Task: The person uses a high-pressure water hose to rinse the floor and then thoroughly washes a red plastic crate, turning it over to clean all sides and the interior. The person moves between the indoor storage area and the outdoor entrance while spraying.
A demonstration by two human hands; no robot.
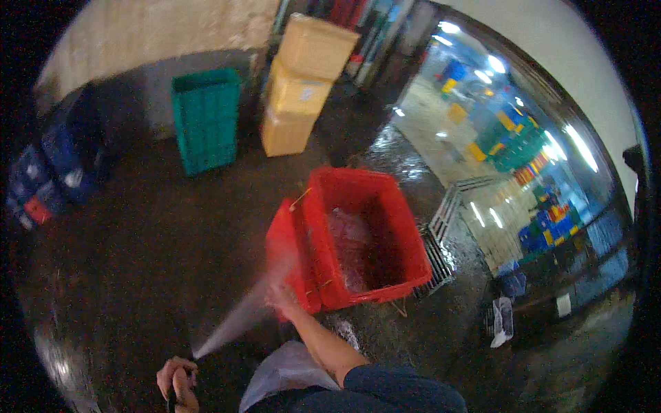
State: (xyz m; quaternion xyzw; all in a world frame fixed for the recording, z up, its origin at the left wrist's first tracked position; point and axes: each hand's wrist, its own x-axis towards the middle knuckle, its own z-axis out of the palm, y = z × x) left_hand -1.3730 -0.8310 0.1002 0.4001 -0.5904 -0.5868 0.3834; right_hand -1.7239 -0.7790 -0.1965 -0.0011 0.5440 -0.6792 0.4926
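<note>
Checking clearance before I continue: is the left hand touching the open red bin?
Apart. The head view shows dark floor and spray between the left hand and the red bin.

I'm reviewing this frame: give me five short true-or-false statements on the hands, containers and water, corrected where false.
1. The left hand grips a nozzle spraying water. True.
2. Three pale boxes stand stacked near the green crate. True.
3. The right hand touches the green crate. False: it is at the red lid.
4. The red box is open at the top. True.
5. The green crate stands right of the red box. False: it stands to its left.
</note>
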